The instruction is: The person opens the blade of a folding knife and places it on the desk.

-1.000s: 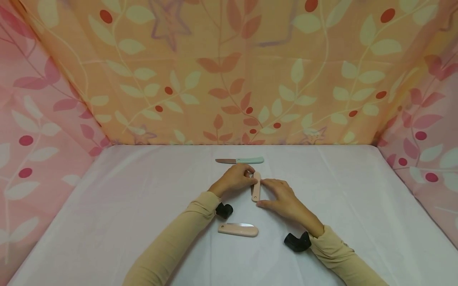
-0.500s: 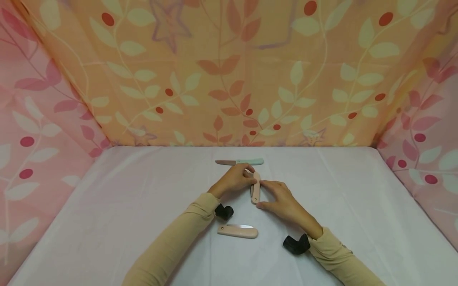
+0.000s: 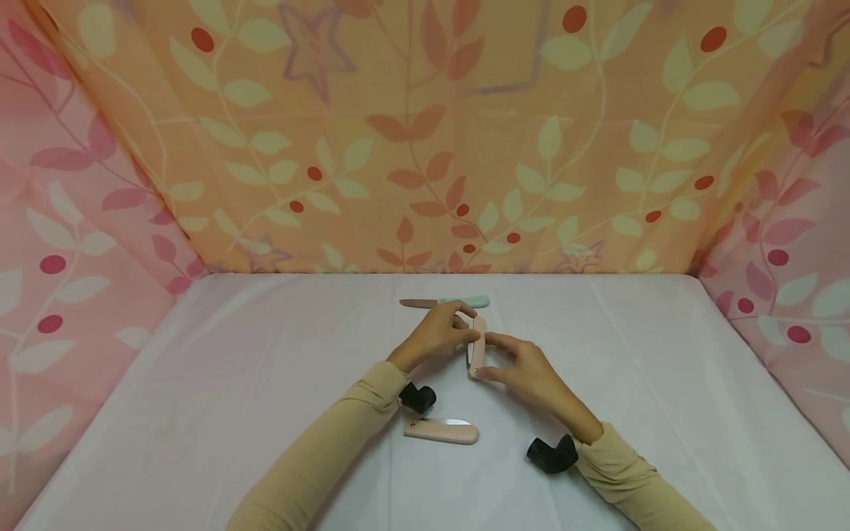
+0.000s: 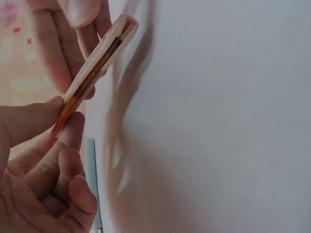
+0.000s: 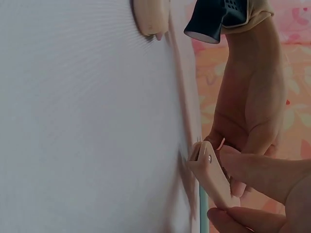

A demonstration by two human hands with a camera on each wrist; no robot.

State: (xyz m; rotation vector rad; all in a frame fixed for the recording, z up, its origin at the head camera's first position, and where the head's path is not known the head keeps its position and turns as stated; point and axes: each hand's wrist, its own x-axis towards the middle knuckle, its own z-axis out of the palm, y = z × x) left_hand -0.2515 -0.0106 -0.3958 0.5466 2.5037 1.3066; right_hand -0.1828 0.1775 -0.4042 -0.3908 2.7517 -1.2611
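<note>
A beige folding knife (image 3: 478, 350) is held up between both hands, its handle roughly upright in the head view. My left hand (image 3: 438, 332) pinches its far end between thumb and index finger. My right hand (image 3: 527, 369) holds it from the right, thumb by the pivot end and index finger on the handle's side. A narrow part of the blade shows along the handle's left side. In the left wrist view, the handle's slot (image 4: 95, 70) faces the camera. The right wrist view shows the pivot pin (image 5: 210, 158) near the handle's end.
A second beige folding knife (image 3: 441, 431) lies nearer on the white tabletop (image 3: 265, 428), some blade showing along its handle. Behind the hands lies a mint-green knife (image 3: 474, 302) with its blade out to the left. Patterned cloth walls (image 3: 332, 147) enclose the back and sides.
The held knife has tilted slightly, its pivot end shifting right. My right thumb has moved up onto that end. The two knives on the table lie where they were.
</note>
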